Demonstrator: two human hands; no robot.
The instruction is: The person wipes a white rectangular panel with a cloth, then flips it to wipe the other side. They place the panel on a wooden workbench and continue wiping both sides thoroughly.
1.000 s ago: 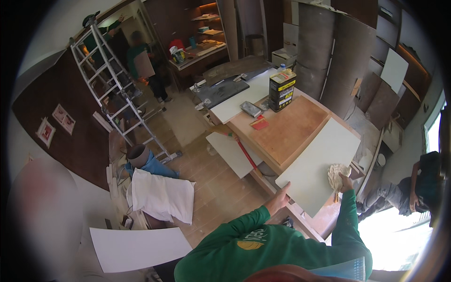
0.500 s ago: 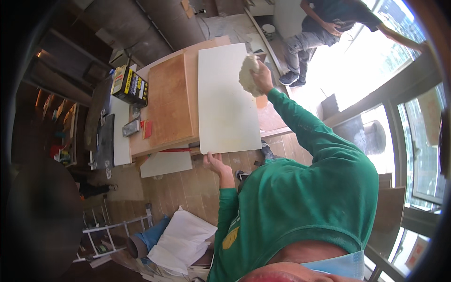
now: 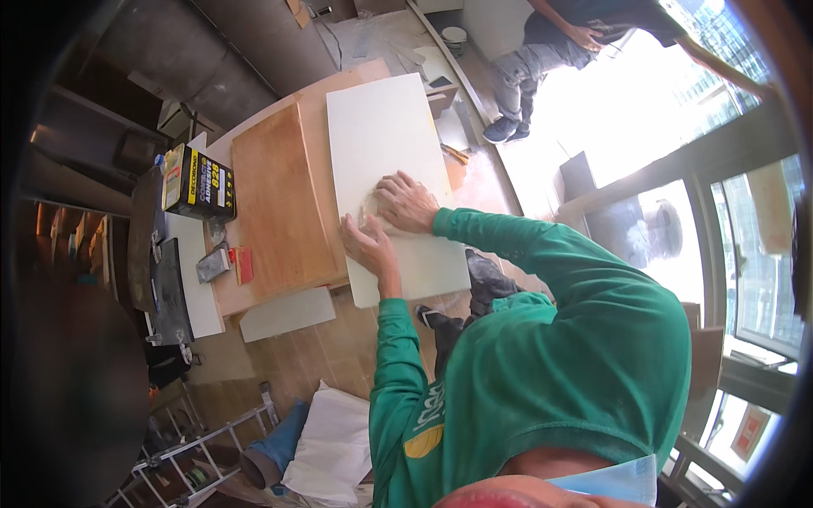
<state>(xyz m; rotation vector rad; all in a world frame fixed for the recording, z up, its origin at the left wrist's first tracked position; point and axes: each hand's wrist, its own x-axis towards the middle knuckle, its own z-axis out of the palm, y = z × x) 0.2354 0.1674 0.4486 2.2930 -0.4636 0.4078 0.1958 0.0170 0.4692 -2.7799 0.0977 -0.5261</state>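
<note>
A long white panel (image 3: 381, 118) lies over the right part of the worktable, its near end reaching past the table edge. Pressed onto its middle is my right hand (image 3: 408, 203), fingers curved over a shaggy cream-coloured wad (image 3: 368, 203), mostly hidden beneath it. The wad's exact material is unclear. Close beside it, my left hand (image 3: 369, 243) rests at the panel's left edge, fingers stretched out and holding nothing I can see.
A brown wooden board (image 3: 275, 203) lies left of the panel. Farther left are a black-and-yellow can (image 3: 199, 182), a grey block (image 3: 212, 265) and a red piece (image 3: 242, 265). A ladder (image 3: 199, 449) and white sheet (image 3: 330, 444) are lower left. A person (image 3: 529, 68) stands far right.
My right hand has come down toward me from the panel's far right side, pressing the wad onto its middle. My left hand has moved up from the near corner onto the left edge.
</note>
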